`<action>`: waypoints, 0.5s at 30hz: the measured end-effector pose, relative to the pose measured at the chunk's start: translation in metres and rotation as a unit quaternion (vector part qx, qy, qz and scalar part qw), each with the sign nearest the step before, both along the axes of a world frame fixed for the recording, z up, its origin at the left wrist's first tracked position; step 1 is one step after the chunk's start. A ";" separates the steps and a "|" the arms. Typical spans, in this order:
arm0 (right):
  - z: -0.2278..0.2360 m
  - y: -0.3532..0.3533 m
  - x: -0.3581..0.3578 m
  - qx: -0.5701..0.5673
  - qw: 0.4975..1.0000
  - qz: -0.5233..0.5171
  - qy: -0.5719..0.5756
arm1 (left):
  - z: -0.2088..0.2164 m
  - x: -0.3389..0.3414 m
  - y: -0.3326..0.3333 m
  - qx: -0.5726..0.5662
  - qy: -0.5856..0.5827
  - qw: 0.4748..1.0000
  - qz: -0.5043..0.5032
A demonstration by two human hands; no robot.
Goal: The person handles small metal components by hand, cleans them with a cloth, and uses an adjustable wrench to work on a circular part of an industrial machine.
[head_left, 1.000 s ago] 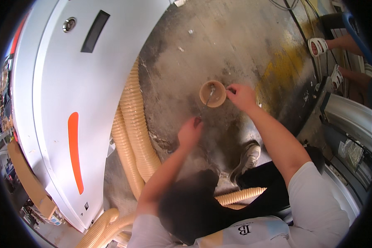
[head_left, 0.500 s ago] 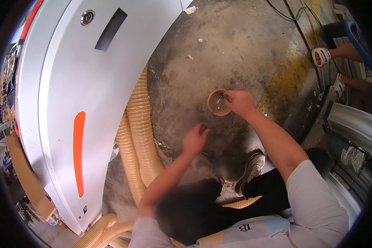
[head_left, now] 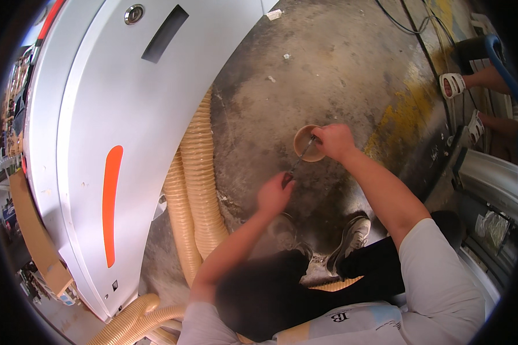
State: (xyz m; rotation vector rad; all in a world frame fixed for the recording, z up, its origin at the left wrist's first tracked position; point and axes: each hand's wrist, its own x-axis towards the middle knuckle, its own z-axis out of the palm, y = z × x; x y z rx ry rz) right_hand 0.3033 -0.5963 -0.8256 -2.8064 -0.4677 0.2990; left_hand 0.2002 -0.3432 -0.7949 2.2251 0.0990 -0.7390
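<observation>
A thin, shiny metal rod-like piece (head_left: 303, 156) stretches between my two hands; its exact kind is too small to make out. My right hand (head_left: 334, 140) pinches its upper end. My left hand (head_left: 275, 193) is closed near the lower end, around something small and dark at the fingertips. Beneath my right fingers is a round tan bowl (head_left: 299, 141), seen from above with its mouth facing up. The fingers hide its right side, and whether they touch its rim I cannot tell.
A tall white cabinet (head_left: 149, 115) with an orange strip stands on the left. Ribbed yellowish hoses (head_left: 200, 172) run beside it. At the right are another person's sandalled feet (head_left: 452, 85), dark cables (head_left: 411, 30) and a metal frame (head_left: 492, 178). My shoes (head_left: 351, 238) rest on the stained floor.
The thin metal piece now spans the gap between my hands; before, it lay over the bowl by my right hand. My left hand stays low and closed. The view has shifted slightly.
</observation>
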 end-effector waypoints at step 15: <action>-0.014 -0.006 0.001 0.039 0.999 0.006 -0.024 | 0.010 0.004 -0.003 0.017 0.019 1.000 -0.008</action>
